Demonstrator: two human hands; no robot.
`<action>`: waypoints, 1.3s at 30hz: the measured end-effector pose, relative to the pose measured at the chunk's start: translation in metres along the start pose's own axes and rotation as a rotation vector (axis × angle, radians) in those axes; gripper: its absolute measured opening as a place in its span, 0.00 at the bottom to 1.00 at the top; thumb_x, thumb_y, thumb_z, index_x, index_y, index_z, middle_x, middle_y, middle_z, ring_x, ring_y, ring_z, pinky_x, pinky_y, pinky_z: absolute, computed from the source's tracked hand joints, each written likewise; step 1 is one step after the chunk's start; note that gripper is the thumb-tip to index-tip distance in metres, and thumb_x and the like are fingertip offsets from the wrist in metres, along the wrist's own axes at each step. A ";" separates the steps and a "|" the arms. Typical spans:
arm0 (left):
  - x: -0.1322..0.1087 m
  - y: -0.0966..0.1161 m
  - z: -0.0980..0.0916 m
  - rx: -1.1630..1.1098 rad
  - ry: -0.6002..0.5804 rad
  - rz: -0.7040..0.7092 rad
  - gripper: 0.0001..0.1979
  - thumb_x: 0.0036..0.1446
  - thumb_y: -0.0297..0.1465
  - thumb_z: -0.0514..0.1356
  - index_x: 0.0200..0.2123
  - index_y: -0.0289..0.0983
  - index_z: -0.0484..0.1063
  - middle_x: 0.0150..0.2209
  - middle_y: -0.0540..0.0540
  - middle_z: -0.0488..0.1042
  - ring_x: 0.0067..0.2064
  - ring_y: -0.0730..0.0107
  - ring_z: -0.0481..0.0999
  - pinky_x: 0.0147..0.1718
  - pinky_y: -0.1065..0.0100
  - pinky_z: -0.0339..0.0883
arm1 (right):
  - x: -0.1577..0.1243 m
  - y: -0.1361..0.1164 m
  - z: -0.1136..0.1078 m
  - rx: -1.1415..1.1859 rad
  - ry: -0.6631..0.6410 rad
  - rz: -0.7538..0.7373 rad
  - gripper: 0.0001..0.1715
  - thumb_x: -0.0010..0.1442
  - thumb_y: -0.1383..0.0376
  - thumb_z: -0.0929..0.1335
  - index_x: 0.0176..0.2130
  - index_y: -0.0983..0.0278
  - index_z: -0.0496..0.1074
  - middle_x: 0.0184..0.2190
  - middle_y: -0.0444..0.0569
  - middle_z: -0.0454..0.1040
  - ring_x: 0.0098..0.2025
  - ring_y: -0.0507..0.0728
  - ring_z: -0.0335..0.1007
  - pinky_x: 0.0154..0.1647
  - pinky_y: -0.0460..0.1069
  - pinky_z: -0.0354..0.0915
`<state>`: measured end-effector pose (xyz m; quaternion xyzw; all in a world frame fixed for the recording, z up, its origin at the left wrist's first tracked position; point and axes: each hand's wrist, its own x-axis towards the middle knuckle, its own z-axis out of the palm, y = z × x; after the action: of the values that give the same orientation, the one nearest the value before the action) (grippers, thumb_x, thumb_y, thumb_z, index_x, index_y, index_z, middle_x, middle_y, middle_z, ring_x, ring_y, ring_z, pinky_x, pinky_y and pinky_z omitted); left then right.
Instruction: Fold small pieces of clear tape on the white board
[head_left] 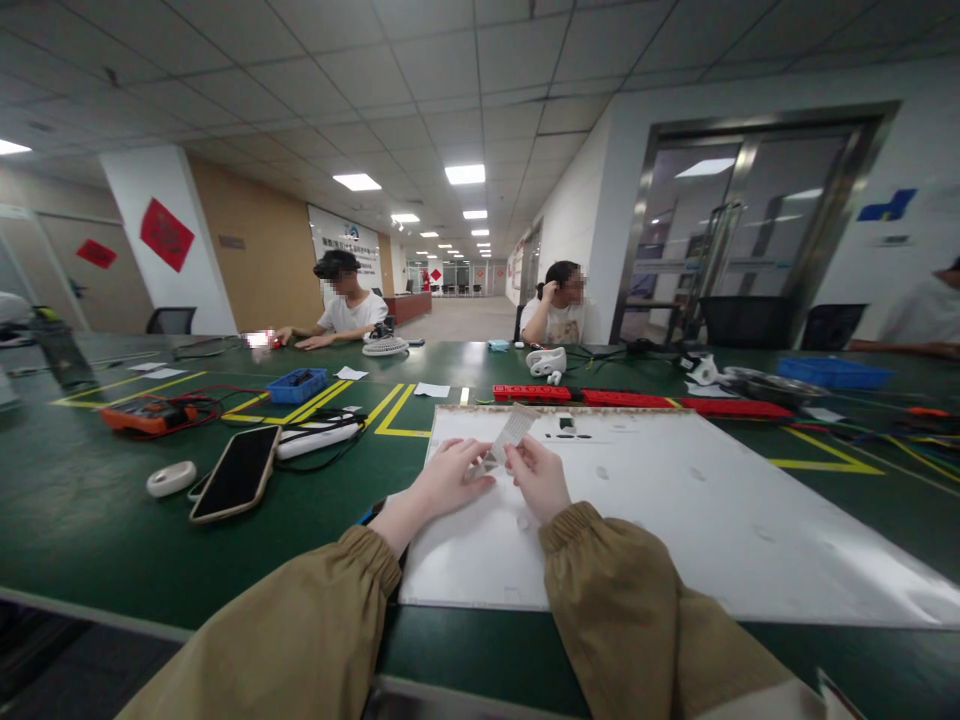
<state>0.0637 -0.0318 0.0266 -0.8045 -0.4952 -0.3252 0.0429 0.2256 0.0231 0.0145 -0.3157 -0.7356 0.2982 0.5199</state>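
Observation:
Both hands meet over the near left part of a large white sheet (675, 520) on the green table (90, 520). My left hand (448, 478) and my right hand (537, 476) each pinch the lower end of a small pale perforated strip (510, 432) that tilts up and away from me. Fingers of both hands are curled closed around it. Tan sleeves cover both forearms. A few small dark parts (568, 428) lie on the sheet just beyond the strip.
A phone (237, 472), a white tape roll (170, 478), a white power strip (319, 436), an orange meter (148, 414) and a blue tray (297, 384) lie to the left. Red blocks (637, 398) line the sheet's far edge. Two people sit across the table.

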 end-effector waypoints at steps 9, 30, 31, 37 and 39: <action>0.002 -0.003 0.001 0.014 0.054 -0.052 0.06 0.58 0.31 0.56 0.40 0.41 0.70 0.37 0.51 0.76 0.39 0.70 0.73 0.56 0.60 0.51 | 0.000 -0.005 -0.002 -0.127 -0.030 -0.056 0.14 0.58 0.57 0.61 0.29 0.64 0.67 0.23 0.44 0.68 0.19 0.50 0.59 0.20 0.45 0.57; 0.003 -0.001 0.001 -0.029 0.081 -0.073 0.07 0.60 0.32 0.55 0.31 0.39 0.70 0.31 0.53 0.76 0.36 0.71 0.72 0.54 0.60 0.52 | -0.004 -0.003 -0.002 -0.278 -0.179 -0.207 0.08 0.59 0.63 0.62 0.30 0.65 0.66 0.27 0.43 0.65 0.24 0.49 0.56 0.27 0.44 0.53; 0.003 -0.002 0.001 -0.029 0.074 -0.066 0.07 0.60 0.32 0.55 0.31 0.39 0.70 0.31 0.53 0.76 0.36 0.71 0.72 0.54 0.61 0.52 | -0.004 -0.004 -0.002 -0.278 -0.179 -0.200 0.08 0.59 0.63 0.62 0.30 0.65 0.65 0.26 0.42 0.64 0.23 0.49 0.56 0.26 0.44 0.52; 0.002 -0.003 0.004 -0.051 0.052 -0.042 0.07 0.60 0.31 0.54 0.30 0.39 0.69 0.30 0.53 0.74 0.33 0.72 0.72 0.52 0.62 0.54 | -0.005 -0.011 -0.004 -0.303 -0.191 -0.221 0.07 0.59 0.65 0.61 0.29 0.64 0.64 0.24 0.41 0.63 0.23 0.49 0.56 0.27 0.44 0.52; 0.002 -0.002 0.005 -0.063 0.052 -0.040 0.07 0.60 0.31 0.54 0.30 0.38 0.69 0.29 0.53 0.74 0.32 0.72 0.72 0.52 0.62 0.55 | -0.006 -0.014 -0.005 -0.300 -0.187 -0.217 0.07 0.59 0.65 0.60 0.31 0.64 0.64 0.24 0.41 0.64 0.23 0.49 0.57 0.27 0.44 0.52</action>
<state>0.0649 -0.0272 0.0233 -0.7867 -0.4995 -0.3620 0.0240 0.2298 0.0106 0.0231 -0.2793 -0.8465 0.1557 0.4256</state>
